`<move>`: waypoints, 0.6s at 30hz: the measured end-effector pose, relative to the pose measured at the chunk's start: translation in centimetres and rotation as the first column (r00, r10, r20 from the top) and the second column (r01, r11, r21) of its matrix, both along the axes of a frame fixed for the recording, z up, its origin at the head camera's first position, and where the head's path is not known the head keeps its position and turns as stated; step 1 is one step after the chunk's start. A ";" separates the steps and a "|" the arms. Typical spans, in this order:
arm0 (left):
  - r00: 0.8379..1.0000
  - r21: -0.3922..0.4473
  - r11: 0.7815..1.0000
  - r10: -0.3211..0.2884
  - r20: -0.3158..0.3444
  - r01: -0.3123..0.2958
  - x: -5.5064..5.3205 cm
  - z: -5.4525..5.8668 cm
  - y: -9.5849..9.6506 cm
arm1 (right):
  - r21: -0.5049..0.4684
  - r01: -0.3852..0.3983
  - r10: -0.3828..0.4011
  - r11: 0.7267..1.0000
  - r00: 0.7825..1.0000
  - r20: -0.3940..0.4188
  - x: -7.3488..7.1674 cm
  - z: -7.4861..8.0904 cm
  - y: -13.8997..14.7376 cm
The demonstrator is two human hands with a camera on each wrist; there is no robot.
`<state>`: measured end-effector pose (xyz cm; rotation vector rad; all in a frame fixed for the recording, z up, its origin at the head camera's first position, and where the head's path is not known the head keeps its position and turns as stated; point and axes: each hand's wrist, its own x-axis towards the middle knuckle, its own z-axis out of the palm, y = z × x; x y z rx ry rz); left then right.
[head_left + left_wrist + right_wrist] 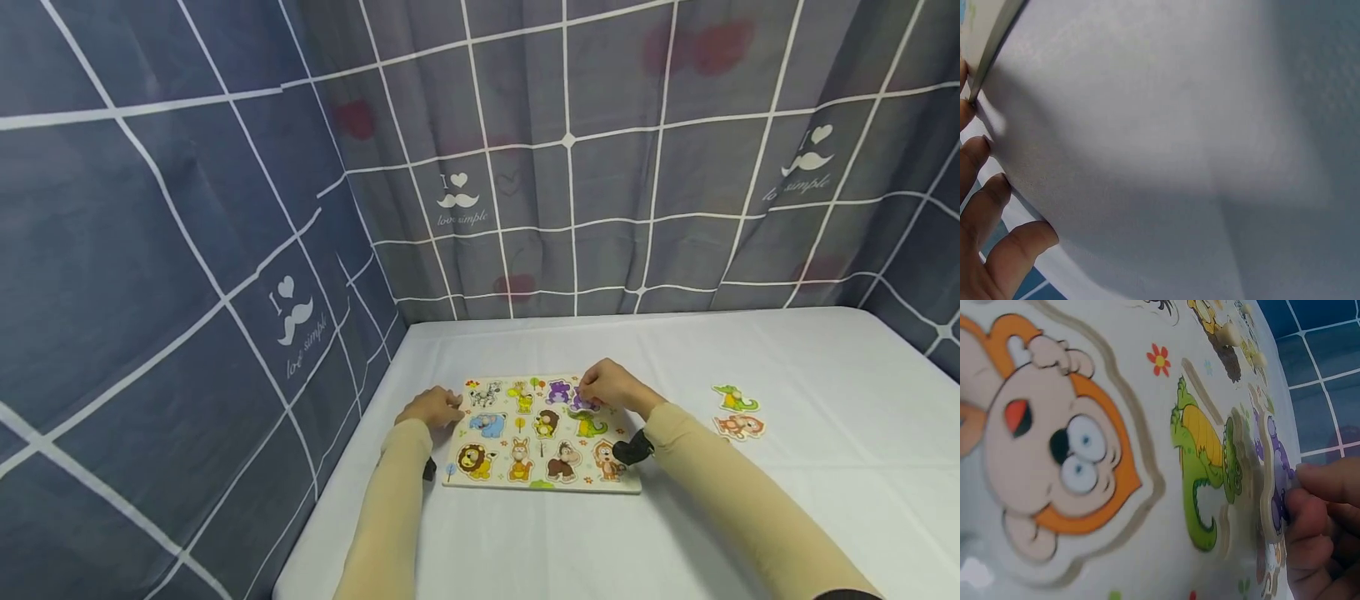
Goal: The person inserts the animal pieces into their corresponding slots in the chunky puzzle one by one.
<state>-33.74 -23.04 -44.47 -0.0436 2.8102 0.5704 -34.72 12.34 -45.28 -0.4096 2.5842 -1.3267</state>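
A wooden puzzle board (498, 418) with animal pictures lies on the white table. My left hand (433, 407) is at its left edge, fingertips right by the rim; in the left wrist view its fingers (988, 203) are spread, with the board's corner (988, 44) at upper left. With thumb and fingers, my right hand (617, 387) pinches a purple animal puzzle piece (1279, 478) by its face. That piece stands tilted close over the board's upper right part, beside the crocodile recess (1197, 456). The monkey recess (1072, 450) shows large nearby.
To the board's right lie a loose crocodile piece (735, 398) and a loose monkey piece (739, 427). Grey checked curtains (525, 192) rise behind and to the left of the white table (840, 500).
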 end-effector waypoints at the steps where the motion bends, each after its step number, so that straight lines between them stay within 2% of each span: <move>1: 1.000 0.002 1.000 0.001 -0.001 -0.001 -0.1 0.0 0.0 | 0.003 0.005 -0.005 1.000 1.000 0.009 -0.1 0.0 -0.1; 8: 0.999 0.011 0.999 0.045 -0.003 -0.045 0.0 0.0 -0.2 | 0.013 0.014 -0.014 1.000 1.000 0.028 -0.7 0.1 -1.5; 12: 1.000 0.013 1.000 0.028 -0.004 -0.028 -0.1 0.0 -0.2 | 0.035 0.040 -0.041 0.999 0.999 0.031 -0.9 0.2 -1.8; 18: 1.000 0.007 1.000 0.013 -0.009 -0.013 -0.2 0.0 0.1 | 0.043 0.035 -0.036 0.998 0.999 0.023 -1.2 0.3 -1.8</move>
